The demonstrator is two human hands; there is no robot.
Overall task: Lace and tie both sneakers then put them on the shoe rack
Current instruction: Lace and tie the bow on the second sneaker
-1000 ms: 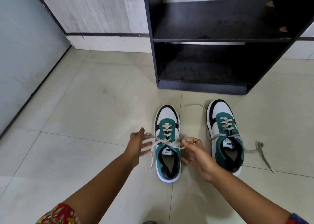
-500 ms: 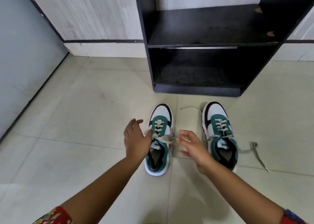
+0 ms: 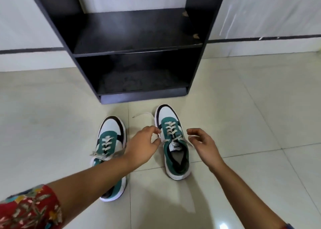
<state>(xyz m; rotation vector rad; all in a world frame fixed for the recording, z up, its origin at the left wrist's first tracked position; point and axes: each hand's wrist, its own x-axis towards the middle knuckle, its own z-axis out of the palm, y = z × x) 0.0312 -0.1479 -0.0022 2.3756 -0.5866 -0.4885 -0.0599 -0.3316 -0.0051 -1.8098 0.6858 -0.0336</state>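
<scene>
Both hands hover over the right sneaker (image 3: 174, 141), one to each side of its laces (image 3: 171, 130). The left hand (image 3: 143, 148) is curled loosely, thumb and forefinger drawn close together at the shoe's left edge near the loose lace end; whether it actually pinches the lace I cannot tell. The right hand (image 3: 202, 141) is half open with fingers bent inward, its fingertips just beside the other lace end, which trails off the shoe's right side; it grips nothing that I can make out. Both forearms reach forward from the bottom of the view, the left one crossing over the heel half of the left sneaker (image 3: 111, 141). The two sneakers stand on the tiled floor (image 3: 52, 124), side by side and apart, long axes running away from the person, toes pointing at the shoe rack (image 3: 135, 37). The right one sits a little farther forward, its toe close to the rack's base. Each is white at the toe with a black band and a teal upper, pale laces threaded through the eyelets, and a white sole. A knot or bow lies across the left sneaker's tongue; the right one's laces are untied, with one end stretched across the floor towards the rack. The rack is black with two open shelves against a pale wall. A red flowered sleeve (image 3: 29, 209) covers the left upper arm.
</scene>
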